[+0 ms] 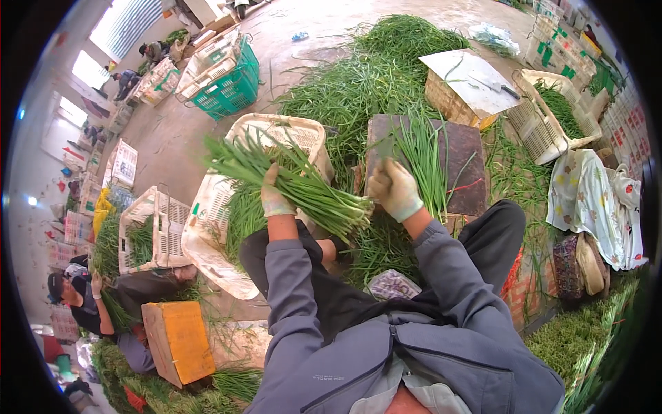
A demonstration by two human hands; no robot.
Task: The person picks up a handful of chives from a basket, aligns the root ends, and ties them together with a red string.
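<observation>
My left hand [277,192], in a pale work glove, is wrapped round a thick bunch of chives [314,193]. Their pale cut ends point toward my right hand, and the leaf tips spread out to the upper left. My right hand [394,188], also gloved, is closed just right of those ends, with a flat greyish knife blade [385,146] standing up from it; the handle is hidden in the fist. Beyond it, more loose chives [424,155] lie across a dark board [469,176].
A white crate [207,234] with chives stands at my left, below another white crate [314,134]. A large chive heap [352,86] lies ahead. A knife [507,90] rests on a white board [465,72]. A co-worker [86,297] sits at far left near a yellow-orange box [186,341].
</observation>
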